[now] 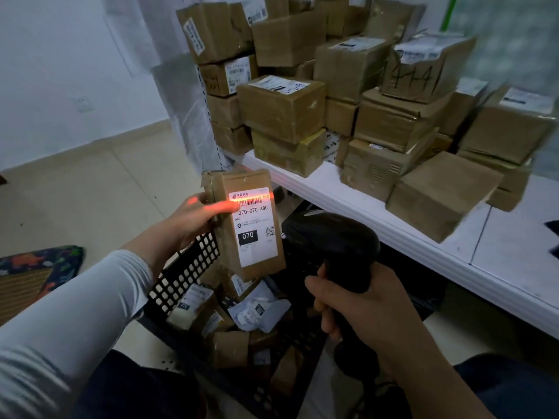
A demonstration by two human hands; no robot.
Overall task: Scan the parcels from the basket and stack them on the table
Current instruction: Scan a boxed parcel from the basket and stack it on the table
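Observation:
My left hand (pixel 193 217) grips a small brown parcel (pixel 254 267) upright by its left edge, thumb across the white label marked 070. A red scan line crosses the barcode at the label's top and my thumb. My right hand (pixel 360 306) is wrapped around the handle of a black barcode scanner (pixel 332 240), which points at the label from the right. Below both hands stands the black perforated basket (pixel 184 273) with several parcels and grey mailer bags inside. Many brown boxes are stacked on the white table (pixel 508 267) at the upper right.
The table's front edge runs diagonally from centre to lower right, close above the scanner. A loose brown box (pixel 438 195) lies near that edge. A patterned cloth item (pixel 36 267) lies on the tiled floor at left. My knees frame the basket.

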